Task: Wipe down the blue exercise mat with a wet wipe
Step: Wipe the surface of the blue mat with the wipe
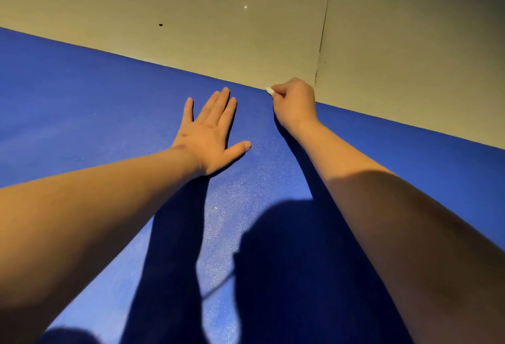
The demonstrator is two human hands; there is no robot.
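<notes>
Okay, mat [82,114]: blue, fine pebbly grain
left hand [209,134]: flat on it, fingers straight
right hand [296,104]: fingers bunched round white wipe [269,91] at far edge

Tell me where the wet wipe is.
Head view, right of centre: the white wet wipe pokes from the right hand at the far edge of the blue exercise mat, by the beige floor.

A: Mat, what do we have?
B: We see a blue exercise mat [82,97], spread flat, fine pebbled texture, far edge running diagonally across the view.
A: Wipe?
B: We only get a small white tip of the wet wipe [270,91], pinched in the right hand [295,103] at that far edge.
</notes>
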